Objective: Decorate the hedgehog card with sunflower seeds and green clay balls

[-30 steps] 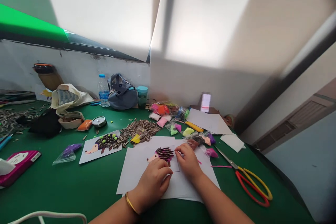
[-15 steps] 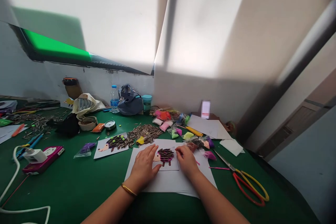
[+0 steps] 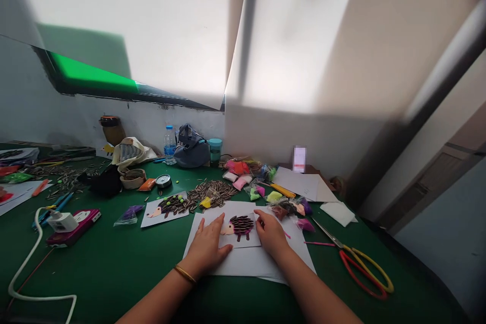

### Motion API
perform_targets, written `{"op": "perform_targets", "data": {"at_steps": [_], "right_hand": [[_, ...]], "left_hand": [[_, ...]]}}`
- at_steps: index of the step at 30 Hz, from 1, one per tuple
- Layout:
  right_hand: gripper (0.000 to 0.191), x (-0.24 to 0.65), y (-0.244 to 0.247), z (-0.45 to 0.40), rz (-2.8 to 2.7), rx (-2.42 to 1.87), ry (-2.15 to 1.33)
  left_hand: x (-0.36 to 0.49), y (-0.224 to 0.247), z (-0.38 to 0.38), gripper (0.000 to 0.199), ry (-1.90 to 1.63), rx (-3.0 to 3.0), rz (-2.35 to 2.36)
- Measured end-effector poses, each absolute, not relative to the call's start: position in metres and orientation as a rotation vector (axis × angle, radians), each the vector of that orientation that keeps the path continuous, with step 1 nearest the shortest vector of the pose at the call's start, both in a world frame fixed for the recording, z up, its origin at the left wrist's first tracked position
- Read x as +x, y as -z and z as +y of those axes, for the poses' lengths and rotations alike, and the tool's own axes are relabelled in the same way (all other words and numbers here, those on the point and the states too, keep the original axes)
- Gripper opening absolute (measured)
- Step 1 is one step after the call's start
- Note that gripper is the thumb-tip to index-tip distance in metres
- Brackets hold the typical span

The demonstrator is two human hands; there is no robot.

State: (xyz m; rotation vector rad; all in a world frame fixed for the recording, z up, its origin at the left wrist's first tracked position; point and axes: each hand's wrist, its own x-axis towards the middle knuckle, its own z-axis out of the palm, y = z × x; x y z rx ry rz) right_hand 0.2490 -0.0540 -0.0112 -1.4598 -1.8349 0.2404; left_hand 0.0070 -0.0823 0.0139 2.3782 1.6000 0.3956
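The small white card [image 3: 246, 239] bearing a hedgehog of glued sunflower-seed spines lies on loose white paper sheets [image 3: 243, 267], toward the near edge of the green worktop [image 3: 114, 273] and about midway along it. The left hand [image 3: 207, 248], with a gold bangle [image 3: 185, 274] on its wrist, is open and lies flat, its fingertips [image 3: 219, 219] reaching the card's left edge. The right hand [image 3: 271, 234] is curled, with its fingers [image 3: 261, 216] at the card's right edge; whether they pinch anything there, I cannot tell, as the hand hides the contact. The card looks light and thin, so it would likely flex or slide easily on the paper. The raised seeds look fragile and possibly slippery, so its bare margins seem the better place to take hold, not the spines. Just beyond lie a second hedgehog card [image 3: 165, 208] and a heap of striped sunflower seeds [image 3: 212, 193], with small plastic bags of coloured modelling clay [image 3: 261, 192] to the right. Yellow-and-red-handled scissors [image 3: 364, 272] lie near the worktop's right edge. A small upright item [image 3: 299, 159] at the back is blurred beyond recognition.
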Motion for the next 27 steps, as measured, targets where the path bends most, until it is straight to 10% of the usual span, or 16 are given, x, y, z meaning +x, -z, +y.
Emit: {"op": "perform_targets", "data": {"at_steps": [14, 27], "right_hand": [[0.039, 0.250, 0.001, -0.099, -2.069, -1.421, -0.280], [0.022, 0.226, -0.018, -0.082, -2.110, -1.366, -0.270]], "left_hand": [[-0.019, -0.022, -0.114, 0.076, -0.345, 2.383, 1.517], [0.001, -0.025, -0.079, 0.026, -0.595, 2.494, 1.531]]}}
